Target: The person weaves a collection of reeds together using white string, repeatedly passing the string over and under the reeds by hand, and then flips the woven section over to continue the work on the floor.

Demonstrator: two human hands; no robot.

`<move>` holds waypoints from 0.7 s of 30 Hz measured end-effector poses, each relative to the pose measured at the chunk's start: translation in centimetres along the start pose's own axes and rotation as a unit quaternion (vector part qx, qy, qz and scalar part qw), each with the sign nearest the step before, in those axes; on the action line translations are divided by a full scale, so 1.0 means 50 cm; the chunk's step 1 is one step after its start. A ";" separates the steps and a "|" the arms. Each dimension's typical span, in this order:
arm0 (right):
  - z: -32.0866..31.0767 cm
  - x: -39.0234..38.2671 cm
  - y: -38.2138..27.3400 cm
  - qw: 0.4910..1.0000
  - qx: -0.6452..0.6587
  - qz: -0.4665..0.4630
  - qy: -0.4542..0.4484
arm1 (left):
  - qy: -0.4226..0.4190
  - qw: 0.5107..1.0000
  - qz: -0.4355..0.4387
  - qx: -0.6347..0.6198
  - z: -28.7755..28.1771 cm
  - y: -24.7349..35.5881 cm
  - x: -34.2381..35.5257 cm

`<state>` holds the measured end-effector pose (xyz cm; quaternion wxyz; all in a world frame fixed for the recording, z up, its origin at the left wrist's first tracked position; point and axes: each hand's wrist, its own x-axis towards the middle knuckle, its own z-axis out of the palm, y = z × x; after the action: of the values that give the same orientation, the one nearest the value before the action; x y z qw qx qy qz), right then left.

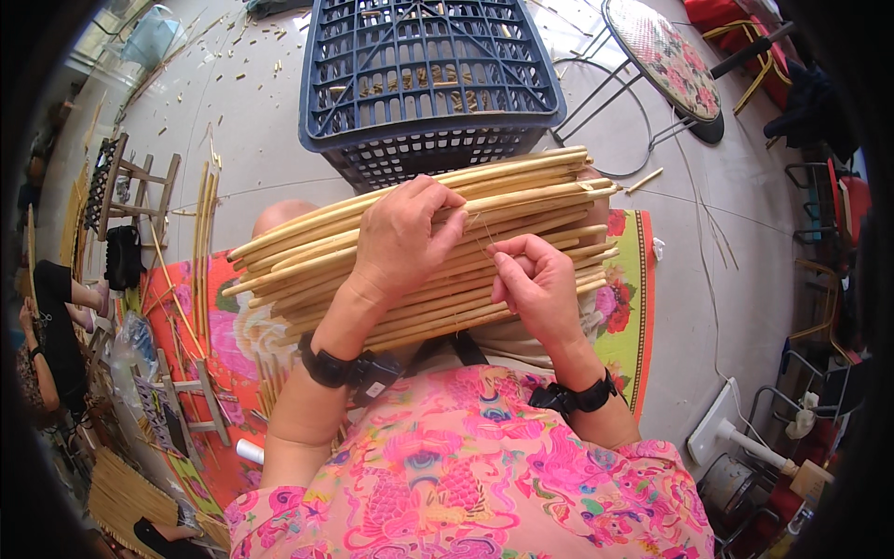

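Observation:
A row of long, pale tan sticks (307, 272) lies across my lap, slightly tilted, joined side by side at least in part. My left hand (410, 233) rests over the upper sticks, its thumb and fingers pinched together. To its right, my right hand (535, 279) is closed in a pinch just above the sticks. A thin, light thread (489, 230) runs between the fingertips of both hands. The fingers of my left hand partly hide where the thread meets the sticks.
Beyond the sticks stands a dark blue plastic crate (428, 130). A round flowered stool (666, 61) is at the far right. Small wooden stools (140, 182) and loose sticks (203, 252) are on the left. Another person (51, 345) sits at the left edge.

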<state>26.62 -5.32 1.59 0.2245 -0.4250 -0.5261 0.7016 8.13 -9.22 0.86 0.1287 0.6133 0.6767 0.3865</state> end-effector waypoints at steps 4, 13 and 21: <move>0.002 -0.002 -0.003 1.000 -0.005 -0.001 0.007 | 0.007 1.000 0.014 0.009 0.002 0.002 -0.001; 0.028 -0.002 0.029 0.997 0.001 -0.061 0.056 | 0.028 0.998 0.036 0.043 0.011 0.002 -0.002; 0.045 0.014 0.043 0.991 -0.020 -0.090 0.092 | 0.034 0.997 0.044 0.054 0.015 -0.003 -0.004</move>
<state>24.65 -6.73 -0.46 0.3260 -0.4431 -0.5531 0.6257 8.56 -9.15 0.21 0.0555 0.6352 0.6726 0.3756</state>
